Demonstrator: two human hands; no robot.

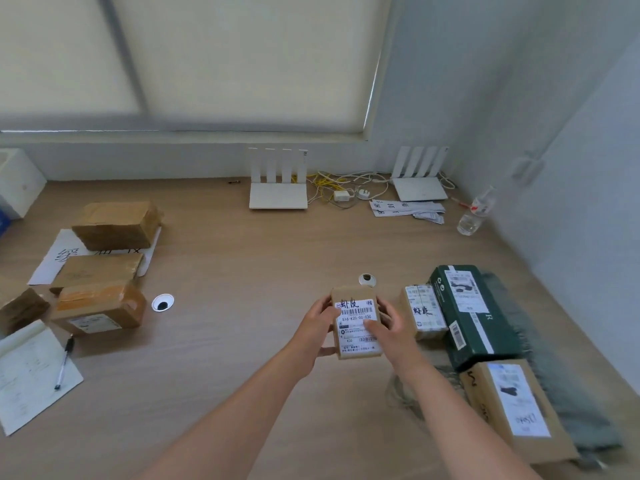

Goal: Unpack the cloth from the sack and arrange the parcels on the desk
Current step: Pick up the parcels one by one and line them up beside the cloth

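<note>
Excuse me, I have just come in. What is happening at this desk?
A person holds a small labelled parcel with both hands, the left hand on its left edge and the right hand over its right side. To the right, a green box and a cardboard box lie along a grey-green cloth on the desk. Several brown parcels sit at the left.

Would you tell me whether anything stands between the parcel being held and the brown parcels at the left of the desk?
Nothing visible stands in the way. The left hand and right hand grip the small parcel; between it and the brown parcels lies bare desk with only a cable hole.
</note>
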